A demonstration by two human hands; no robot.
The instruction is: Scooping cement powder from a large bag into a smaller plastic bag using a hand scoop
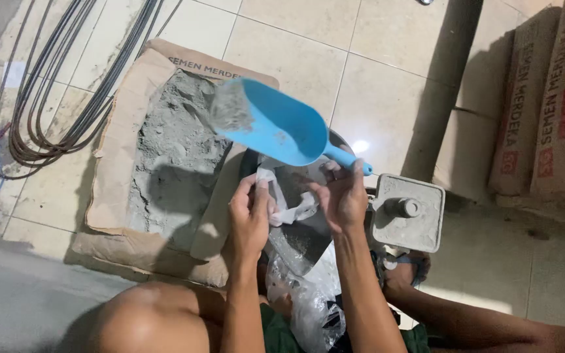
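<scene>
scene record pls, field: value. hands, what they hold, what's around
left hand: left hand pinches the edge of a clear plastic bag, holding it open
right hand: right hand grips the handle of a blue scoop
scoop load: grey powder at its front end, lifted above the bag
source: torn-open paper sack lying flat on the floor, grey powder inside
right of hands: square grey metal block with a knob
far right: stacked closed sacks
left: coiled dark cables
floor: beige tiles
</scene>
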